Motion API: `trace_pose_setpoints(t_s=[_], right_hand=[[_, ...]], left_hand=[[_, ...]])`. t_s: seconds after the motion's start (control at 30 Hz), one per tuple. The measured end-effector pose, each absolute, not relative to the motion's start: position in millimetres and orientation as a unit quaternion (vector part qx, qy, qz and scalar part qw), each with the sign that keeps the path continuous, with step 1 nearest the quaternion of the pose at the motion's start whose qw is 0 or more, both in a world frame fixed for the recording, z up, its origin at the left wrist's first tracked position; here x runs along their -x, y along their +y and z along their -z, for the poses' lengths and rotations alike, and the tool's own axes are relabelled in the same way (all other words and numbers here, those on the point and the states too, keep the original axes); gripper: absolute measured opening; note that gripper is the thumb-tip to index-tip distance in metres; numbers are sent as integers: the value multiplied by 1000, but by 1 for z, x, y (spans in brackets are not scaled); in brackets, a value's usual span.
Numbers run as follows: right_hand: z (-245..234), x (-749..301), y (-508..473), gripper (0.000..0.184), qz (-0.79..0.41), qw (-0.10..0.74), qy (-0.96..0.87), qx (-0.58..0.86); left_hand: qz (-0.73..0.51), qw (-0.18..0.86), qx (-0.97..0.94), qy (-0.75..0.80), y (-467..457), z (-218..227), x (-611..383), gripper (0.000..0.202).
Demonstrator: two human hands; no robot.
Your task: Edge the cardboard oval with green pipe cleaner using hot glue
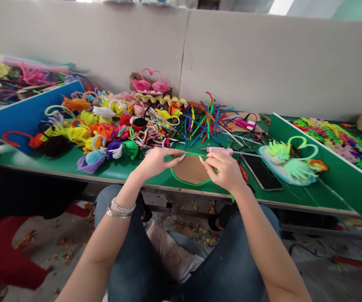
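A rounded piece of brown cardboard (191, 170) is edged with a green pipe cleaner (185, 181), just above the table's front edge. My left hand (159, 163) grips the upper left rim, thumb along the edge. At the upper right rim, my right hand (226, 170) pinches the pipe cleaner between thumb and fingers. Behind the right hand is a pink glue gun (220, 150) with its nozzle towards the left and a pale glue stick out of its back. A loose green end hangs below the right hand.
Yarn swans (89, 130) in many colours crowd the left, beside a blue board (20, 113). Loose pipe cleaners (206, 119) lie behind the cardboard. To the right are a phone (262, 172), a green swan pair (297, 161) and a green divider (322, 159). Someone's arm shows at far left.
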State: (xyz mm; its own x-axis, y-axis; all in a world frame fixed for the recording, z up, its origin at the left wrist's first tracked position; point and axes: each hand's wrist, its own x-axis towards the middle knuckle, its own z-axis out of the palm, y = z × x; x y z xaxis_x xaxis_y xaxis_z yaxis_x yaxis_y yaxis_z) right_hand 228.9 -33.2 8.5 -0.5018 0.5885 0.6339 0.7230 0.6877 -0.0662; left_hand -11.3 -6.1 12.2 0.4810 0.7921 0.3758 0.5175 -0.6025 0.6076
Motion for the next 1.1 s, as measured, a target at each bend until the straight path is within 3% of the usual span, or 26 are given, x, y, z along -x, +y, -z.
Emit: trace_pose_setpoints(t_s=[0.33, 1.1], right_hand=[[-9, -227, -33, 25, 158, 329, -860, 356], [-9, -227, -34, 25, 126, 316, -861, 379]], left_hand=[[-334, 212, -834, 384, -7, -13, 10, 30], [-347, 185, -840, 375, -7, -11, 10, 30]])
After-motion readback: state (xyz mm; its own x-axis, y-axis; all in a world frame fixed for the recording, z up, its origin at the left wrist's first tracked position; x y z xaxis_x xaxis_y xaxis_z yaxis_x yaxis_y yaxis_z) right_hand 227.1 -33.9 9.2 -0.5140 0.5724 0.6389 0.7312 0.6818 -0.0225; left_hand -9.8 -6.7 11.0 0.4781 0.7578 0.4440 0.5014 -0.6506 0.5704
